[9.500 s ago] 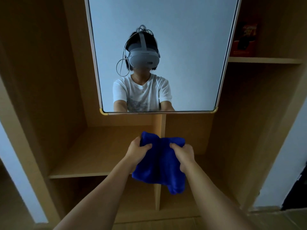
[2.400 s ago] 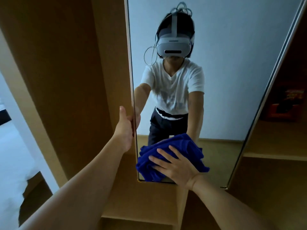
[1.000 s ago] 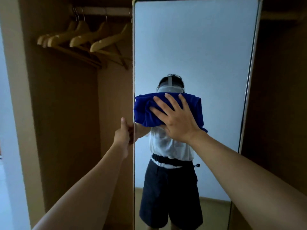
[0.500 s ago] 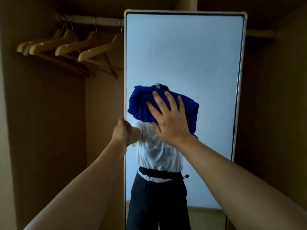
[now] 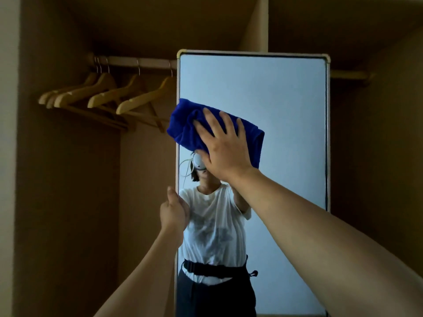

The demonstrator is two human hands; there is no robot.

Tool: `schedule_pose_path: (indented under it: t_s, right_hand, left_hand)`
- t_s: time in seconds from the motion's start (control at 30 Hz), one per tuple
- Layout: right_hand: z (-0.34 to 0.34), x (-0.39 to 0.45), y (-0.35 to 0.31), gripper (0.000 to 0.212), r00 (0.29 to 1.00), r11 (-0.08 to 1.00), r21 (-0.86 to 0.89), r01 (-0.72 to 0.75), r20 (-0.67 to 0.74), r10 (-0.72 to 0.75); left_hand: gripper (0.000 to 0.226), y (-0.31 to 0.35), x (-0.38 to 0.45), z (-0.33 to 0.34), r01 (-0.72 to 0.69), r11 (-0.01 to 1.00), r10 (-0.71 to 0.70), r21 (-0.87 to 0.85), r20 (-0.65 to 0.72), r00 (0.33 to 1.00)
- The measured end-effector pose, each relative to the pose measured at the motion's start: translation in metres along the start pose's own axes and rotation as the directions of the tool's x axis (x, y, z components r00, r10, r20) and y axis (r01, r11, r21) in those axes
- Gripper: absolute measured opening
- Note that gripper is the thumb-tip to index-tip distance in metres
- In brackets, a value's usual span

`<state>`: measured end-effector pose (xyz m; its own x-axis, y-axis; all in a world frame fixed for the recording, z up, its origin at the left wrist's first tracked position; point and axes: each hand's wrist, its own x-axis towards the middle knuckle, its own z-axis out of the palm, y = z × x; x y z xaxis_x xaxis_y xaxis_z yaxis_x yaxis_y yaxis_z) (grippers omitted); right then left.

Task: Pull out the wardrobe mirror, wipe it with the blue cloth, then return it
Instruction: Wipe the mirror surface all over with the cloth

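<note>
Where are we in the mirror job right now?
Done: the tall framed wardrobe mirror stands pulled out, facing the camera. In hand: the right hand presses the folded blue cloth flat against the upper left glass, while the left hand grips the frame's left edge. Left: wiping the remaining glass and returning the mirror.

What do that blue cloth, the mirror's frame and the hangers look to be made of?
Blue cloth: soft, plush fabric, probably microfibre; it bunches into thick folds under the right hand.
Mirror: glossy glass in a thin pale frame, metal or plastic, with yellowish corner caps.
Hangers: pale smooth wood, it seems, with thin metal hooks.
</note>
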<state>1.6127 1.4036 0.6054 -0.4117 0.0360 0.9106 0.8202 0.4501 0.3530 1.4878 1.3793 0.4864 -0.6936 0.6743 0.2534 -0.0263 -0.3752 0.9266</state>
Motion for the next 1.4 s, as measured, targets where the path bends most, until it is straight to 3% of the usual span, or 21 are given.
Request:
schedule_pose_path:
  t_s: [0.2, 0.47, 0.8, 1.0, 1.17, 1.27, 1.4]
  right_hand:
    - [-0.004, 0.047, 0.006, 0.062, 0.997, 0.997, -0.024, -0.074, -0.039, 0.073]
    - [-0.009, 0.098, 0.026, 0.06, 0.977, 0.983, -0.019, -0.181, -0.113, 0.178]
    - [-0.009, 0.092, 0.057, 0.059, 0.941, 0.958, 0.012, -0.285, -0.186, 0.282]
    - [-0.021, 0.068, 0.121, 0.06, 0.884, 0.903, 0.007, -0.43, -0.2, 0.422]
    - [-0.027, 0.054, 0.152, 0.061, 0.834, 0.851, 0.006, -0.524, -0.195, 0.515]
    - [-0.028, 0.049, 0.164, 0.062, 0.788, 0.807, 0.033, -0.59, -0.194, 0.584]
    - [-0.03, 0.043, 0.181, 0.062, 0.744, 0.762, 0.038, -0.646, -0.192, 0.64]
  left_hand:
    - [0.065, -0.004, 0.0, 0.004, -0.082, 0.996, 0.081, -0.019, -0.031, 0.996]
    - [0.063, -0.004, 0.0, 0.005, -0.071, 0.996, 0.069, -0.048, -0.031, 0.997]
    - [0.06, -0.005, 0.0, 0.003, -0.054, 0.998, 0.052, -0.029, -0.047, 0.998]
    - [0.058, -0.004, -0.003, 0.004, -0.092, 0.996, 0.091, -0.013, -0.071, 0.993]
    - [0.079, -0.004, -0.006, 0.006, -0.118, 0.993, 0.116, -0.029, -0.068, 0.991]
    - [0.063, -0.004, -0.005, 0.004, -0.148, 0.989, 0.147, -0.006, -0.1, 0.984]
    - [0.062, -0.006, -0.002, 0.005, -0.147, 0.989, 0.145, -0.01, -0.109, 0.983]
